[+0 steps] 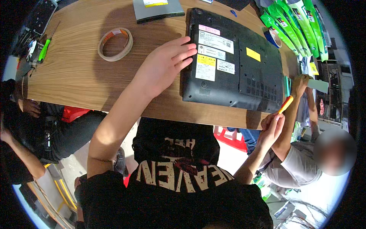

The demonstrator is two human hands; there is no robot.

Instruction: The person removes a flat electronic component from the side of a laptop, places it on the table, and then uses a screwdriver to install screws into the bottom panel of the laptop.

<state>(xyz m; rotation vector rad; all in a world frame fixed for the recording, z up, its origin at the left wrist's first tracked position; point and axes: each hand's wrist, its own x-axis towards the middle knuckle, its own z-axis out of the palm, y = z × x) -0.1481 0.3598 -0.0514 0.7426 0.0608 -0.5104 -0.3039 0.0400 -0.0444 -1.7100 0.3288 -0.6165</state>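
Note:
A black laptop lies upside down on the wooden table, its underside facing up. Paper labels in white, pink and yellow cover part of it, and vent slots show toward its near right. My left hand reaches to the laptop's left edge, fingers stretched out, fingertips touching or just above the edge. Just off the near right corner, my right hand is closed around a small screwdriver with an orange-and-yellow handle. The tip of that screwdriver cannot be made out.
A roll of tape lies left of my left arm. Farther left is a green-handled screwdriver. A grey flat box sits at the back. Green paper packs stand far right. A person's arm reaches in beside my right hand; another person sits left.

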